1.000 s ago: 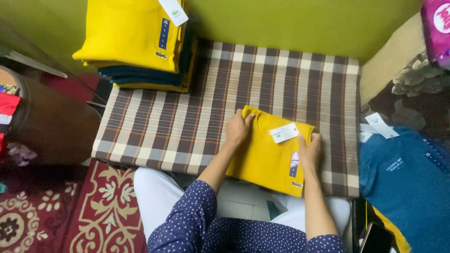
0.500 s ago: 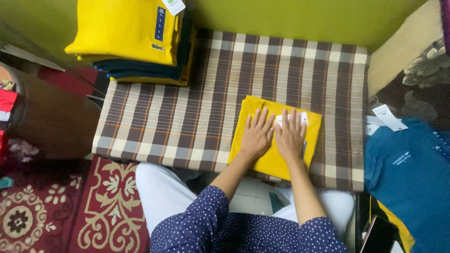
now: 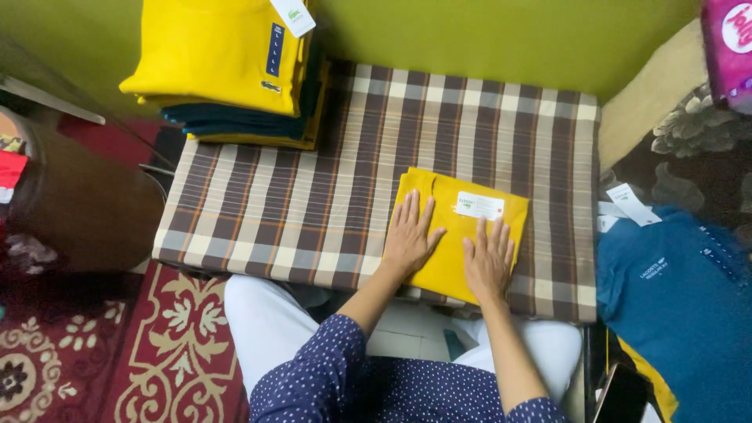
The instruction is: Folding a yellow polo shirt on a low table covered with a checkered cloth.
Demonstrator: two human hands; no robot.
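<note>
A folded yellow shirt (image 3: 454, 227) with a white tag lies on a brown and white checked board (image 3: 313, 188) across my lap. My left hand (image 3: 409, 236) rests flat on the shirt's left edge, fingers spread. My right hand (image 3: 487, 258) presses flat on the shirt's lower right part, just below the tag. Neither hand grips anything.
A stack of folded shirts (image 3: 227, 66), yellow on top with dark ones under it, sits at the board's far left corner. A blue shirt (image 3: 681, 305) with a loose white tag lies to the right. A red patterned rug (image 3: 102, 352) covers the floor at left.
The hands went from the shirt's edges to pressing on its middle, then slid apart and down. The white tag shows again above the right hand.
</note>
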